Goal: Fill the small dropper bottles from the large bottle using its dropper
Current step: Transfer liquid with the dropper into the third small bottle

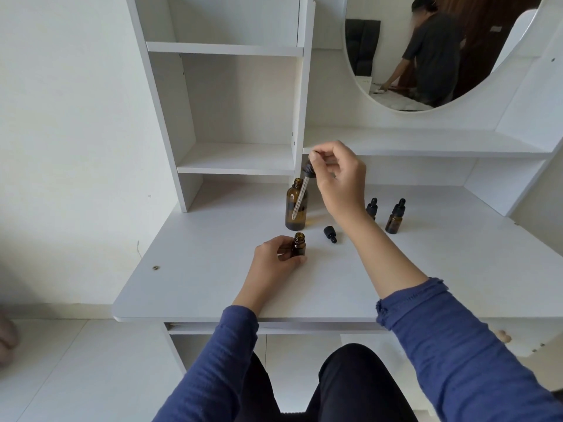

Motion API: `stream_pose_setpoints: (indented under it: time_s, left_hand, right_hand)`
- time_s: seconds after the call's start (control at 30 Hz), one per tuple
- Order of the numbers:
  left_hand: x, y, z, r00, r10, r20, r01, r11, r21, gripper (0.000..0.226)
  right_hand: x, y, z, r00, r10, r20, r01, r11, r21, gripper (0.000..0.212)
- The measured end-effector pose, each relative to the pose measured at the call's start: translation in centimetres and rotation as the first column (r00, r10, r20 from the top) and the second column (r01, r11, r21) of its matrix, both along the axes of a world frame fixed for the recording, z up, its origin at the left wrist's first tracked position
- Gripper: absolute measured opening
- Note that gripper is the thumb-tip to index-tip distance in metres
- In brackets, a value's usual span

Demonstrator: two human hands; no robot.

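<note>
Amber big bottle stands uncapped; right hand pinches its dropper just beside it. Nearer, left hand grips an open small bottle.

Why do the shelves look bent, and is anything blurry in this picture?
Head view: the wide-angle lens bows the shelf unit and the desk edge; soft, even light leaves only faint shadows; the large bottle is sharp, while the figure in the mirror is blurry.

Head camera, single wide-angle view: faces forward and down, close above the fingers, desk beneath, shelves beyond them.
</note>
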State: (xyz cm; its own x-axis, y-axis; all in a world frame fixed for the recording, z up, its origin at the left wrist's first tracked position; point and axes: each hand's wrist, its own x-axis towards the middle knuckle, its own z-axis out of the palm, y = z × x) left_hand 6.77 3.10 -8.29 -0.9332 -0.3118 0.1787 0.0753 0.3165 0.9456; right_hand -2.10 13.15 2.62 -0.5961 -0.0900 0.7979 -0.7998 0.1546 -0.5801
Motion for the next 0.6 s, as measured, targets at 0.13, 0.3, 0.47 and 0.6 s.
stream_pose_setpoints:
  time_s: [0.13, 0.3, 0.47, 0.6]
  left_hand:
    - [0.0, 0.1, 0.0, 1.000, -0.006, 0.013, 0.005, 1.000, 0.022, 0.027]
    - [-0.1, -0.1, -0.1, 1.000, -0.002, 0.019, 0.001, 0.999, 0.039, 0.028]
    - [-0.1, -0.1, 0.1, 1.000, -0.016, 0.017, 0.015, 0.999, 0.046, 0.028]
    - [-0.1, -0.1, 0.1, 0.999, -0.021, 0.026, 0.019, 0.998, 0.058, 0.028]
  right_hand:
    - [-0.8, -0.5, 1.2, 0.996, -0.076, -0.056, 0.070, 0.993, -0.099, 0.010]
    - [-2.2, -1.1, 2.2, 0.980, -0.164, -0.109, 0.145, 0.976, -0.163, 0.013]
    - [-3.0, -1.1, 2.3, 0.977, -0.172, -0.129, 0.155, 0.979, -0.135, 0.013]
    - [-3.4, -1.2, 2.0, 0.979, -0.159, -0.125, 0.146, 0.983, -0.111, 0.013]
